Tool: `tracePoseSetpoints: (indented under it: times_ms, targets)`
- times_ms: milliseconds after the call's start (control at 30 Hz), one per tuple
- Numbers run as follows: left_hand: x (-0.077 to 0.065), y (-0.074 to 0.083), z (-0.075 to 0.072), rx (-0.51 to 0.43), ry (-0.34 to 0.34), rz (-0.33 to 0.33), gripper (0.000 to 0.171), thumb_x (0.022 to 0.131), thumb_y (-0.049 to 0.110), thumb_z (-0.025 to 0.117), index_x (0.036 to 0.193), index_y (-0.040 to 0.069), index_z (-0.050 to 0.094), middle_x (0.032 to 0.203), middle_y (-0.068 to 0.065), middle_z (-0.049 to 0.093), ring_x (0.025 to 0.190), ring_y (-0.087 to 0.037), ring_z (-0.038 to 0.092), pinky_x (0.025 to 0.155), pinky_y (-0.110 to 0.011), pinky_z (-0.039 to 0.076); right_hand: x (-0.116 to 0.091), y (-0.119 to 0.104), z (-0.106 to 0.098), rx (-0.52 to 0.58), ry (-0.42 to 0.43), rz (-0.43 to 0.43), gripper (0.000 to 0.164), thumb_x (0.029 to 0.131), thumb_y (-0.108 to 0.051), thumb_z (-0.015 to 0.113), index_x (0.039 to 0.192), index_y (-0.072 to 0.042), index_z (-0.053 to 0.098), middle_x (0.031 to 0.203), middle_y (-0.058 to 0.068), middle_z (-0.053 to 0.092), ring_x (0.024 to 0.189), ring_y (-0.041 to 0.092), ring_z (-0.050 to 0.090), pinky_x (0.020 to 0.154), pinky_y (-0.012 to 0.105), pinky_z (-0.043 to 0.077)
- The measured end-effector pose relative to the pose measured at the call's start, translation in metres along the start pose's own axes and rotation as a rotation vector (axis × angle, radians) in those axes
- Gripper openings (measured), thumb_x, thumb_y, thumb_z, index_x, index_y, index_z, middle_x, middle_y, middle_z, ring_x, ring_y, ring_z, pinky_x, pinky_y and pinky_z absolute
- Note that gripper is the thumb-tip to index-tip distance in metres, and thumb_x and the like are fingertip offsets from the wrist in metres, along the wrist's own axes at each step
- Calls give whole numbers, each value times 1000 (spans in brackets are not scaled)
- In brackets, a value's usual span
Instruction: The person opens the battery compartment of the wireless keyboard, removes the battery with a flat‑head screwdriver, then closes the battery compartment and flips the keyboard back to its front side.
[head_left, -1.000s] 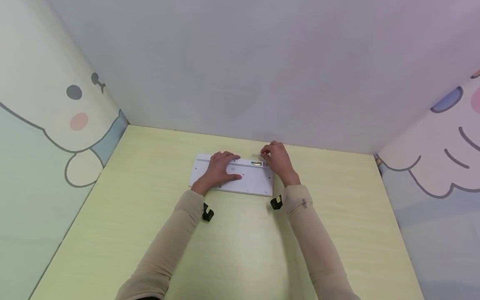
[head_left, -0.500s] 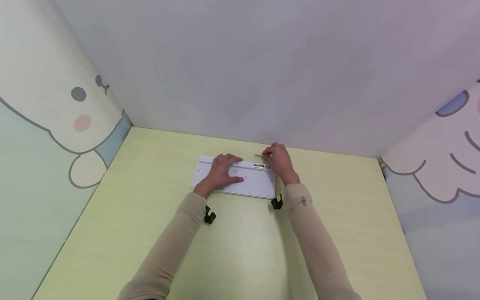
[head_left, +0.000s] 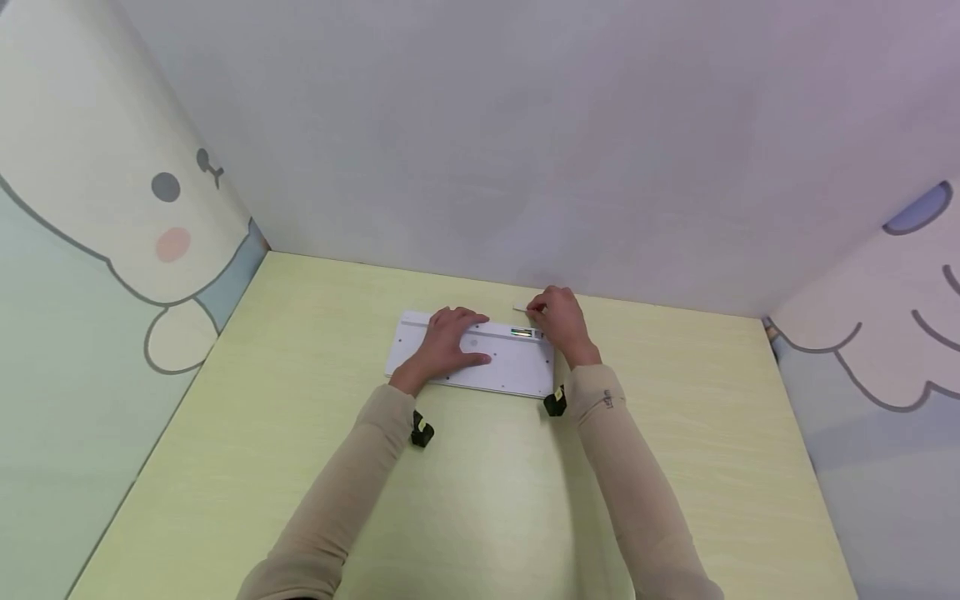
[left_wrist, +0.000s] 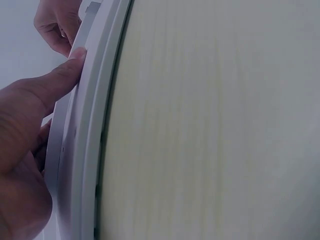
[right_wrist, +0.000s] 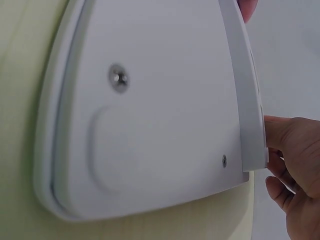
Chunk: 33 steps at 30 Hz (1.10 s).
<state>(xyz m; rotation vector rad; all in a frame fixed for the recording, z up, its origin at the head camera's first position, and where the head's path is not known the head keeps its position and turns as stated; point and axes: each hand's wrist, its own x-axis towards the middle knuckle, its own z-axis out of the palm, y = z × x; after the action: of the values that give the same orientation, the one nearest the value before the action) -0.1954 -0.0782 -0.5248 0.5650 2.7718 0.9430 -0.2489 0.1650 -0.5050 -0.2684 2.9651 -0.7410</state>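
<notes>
A: Where is the keyboard [head_left: 517,367], and why that way up?

B: It lies flat on the surface [head_left: 480,500], near the wall [head_left: 480,167], screws [right_wrist: 119,78] upward. That probably serves to bare the slot [head_left: 537,334] in the ridge [right_wrist: 245,90] along its far edge, where what looks like a battery [head_left: 521,332] shows.

A: What steadies it?

B: The left hand [head_left: 442,343], most likely. Its grip is wide: the thumb [left_wrist: 57,81] presses the flat back while the fingers reach over the ridge, stopping short of the slot so that it stays uncovered.

A: And the right hand [head_left: 562,321]?

B: Its grip is narrow, thumb and fingertips pinching a thin strip [head_left: 519,308] just beyond the ridge. Held by one end, the strip has its other end free and leaves the battery in sight. It may be the slot's cover; the views do not settle that.

A: Why the black blocks [head_left: 422,431] by the cuffs [head_left: 390,408]?

B: Wrist cameras, presumably, set on the inner side so each faces its own hand's work.
</notes>
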Motion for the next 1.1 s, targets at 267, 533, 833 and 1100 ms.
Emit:
tracePoseSetpoints:
  times_ms: [267,533,833,1100]
  targets:
    - [0,2,-2,-3,-1,-3,71,85,44,81,146,21,53,147,-5,55,145,-27,44,134,-49,10,0,1,1,1,0,8,16,96,-15,72,106,-6,80,104,10,70,100,26,56,91,41,52]
    - [0,1,-1,3,-9,-2,71,86,45,81,147,21,53,148,-5,54,146,-27,43,134,-49,10,-4,3,-2,52,18,0,17,97,-15,70,107,-6,80,105,10,71,101,27,58,91,42,52]
    - [1,2,-1,5,-11,4,70,87,45,80,147,20,53,147,-5,55,146,-27,43,134,-48,10,-7,5,-7,117,65,-20,16,97,-15,70,106,-5,79,105,11,72,100,28,61,90,42,53]
    - [1,2,0,-5,-11,8,71,86,44,80,147,20,52,148,-6,54,146,-28,43,134,-49,9,-14,7,-10,163,62,-20,20,100,-17,66,110,-3,76,105,13,68,99,28,64,89,42,57]
